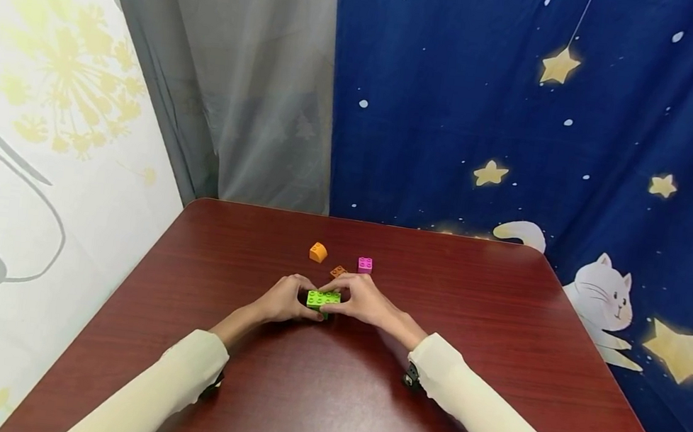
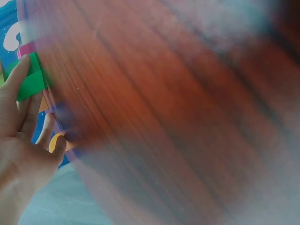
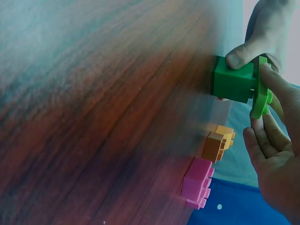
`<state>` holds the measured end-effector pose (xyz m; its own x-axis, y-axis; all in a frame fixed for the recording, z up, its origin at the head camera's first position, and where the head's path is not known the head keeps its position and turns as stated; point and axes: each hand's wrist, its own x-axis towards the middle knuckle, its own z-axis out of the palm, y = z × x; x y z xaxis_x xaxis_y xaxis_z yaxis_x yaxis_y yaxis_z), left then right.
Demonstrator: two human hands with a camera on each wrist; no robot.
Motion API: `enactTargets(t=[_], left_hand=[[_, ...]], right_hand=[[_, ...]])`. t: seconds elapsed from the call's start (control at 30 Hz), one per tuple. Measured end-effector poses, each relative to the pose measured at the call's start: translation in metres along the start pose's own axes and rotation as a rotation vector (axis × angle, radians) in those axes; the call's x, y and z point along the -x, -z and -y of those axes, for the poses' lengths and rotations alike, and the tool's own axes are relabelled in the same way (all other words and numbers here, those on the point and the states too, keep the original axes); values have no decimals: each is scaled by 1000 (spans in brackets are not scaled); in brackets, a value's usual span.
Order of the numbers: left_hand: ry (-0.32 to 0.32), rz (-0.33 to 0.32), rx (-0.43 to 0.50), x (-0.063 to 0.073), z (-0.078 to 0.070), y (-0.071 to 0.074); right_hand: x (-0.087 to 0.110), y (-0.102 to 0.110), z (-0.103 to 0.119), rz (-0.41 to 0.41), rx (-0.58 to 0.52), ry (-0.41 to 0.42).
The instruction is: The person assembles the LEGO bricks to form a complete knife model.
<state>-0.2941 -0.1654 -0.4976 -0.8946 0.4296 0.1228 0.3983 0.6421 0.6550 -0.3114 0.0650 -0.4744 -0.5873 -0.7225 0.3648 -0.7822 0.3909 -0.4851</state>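
Observation:
Near the middle of the table, both hands meet at two building bricks. My left hand (image 1: 284, 299) grips a dark green brick (image 3: 233, 82), its thumb along one side in the right wrist view. A thin, lime green studded brick (image 1: 323, 299) is pinched between the thumb and fingers of my right hand (image 1: 367, 300). It sits directly over the dark green one, and a narrow gap with studs shows between them in the right wrist view. The left wrist view shows the dark green brick's side close to the tabletop.
Just beyond the hands stand a yellow-orange brick (image 1: 318, 253) with a curved top, a brown-orange brick (image 1: 338, 271) and a pink brick (image 1: 365, 265). The dark red wooden table (image 1: 472, 294) reaches back to a blue starry curtain (image 1: 448, 113) and a grey one.

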Motion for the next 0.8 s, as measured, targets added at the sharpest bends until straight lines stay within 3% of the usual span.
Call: enactTargets(t=[0.8], left_hand=[[3,-6,-3,1,1,-2]], right_hand=[[-1,-6,-1,18,15,-57]])
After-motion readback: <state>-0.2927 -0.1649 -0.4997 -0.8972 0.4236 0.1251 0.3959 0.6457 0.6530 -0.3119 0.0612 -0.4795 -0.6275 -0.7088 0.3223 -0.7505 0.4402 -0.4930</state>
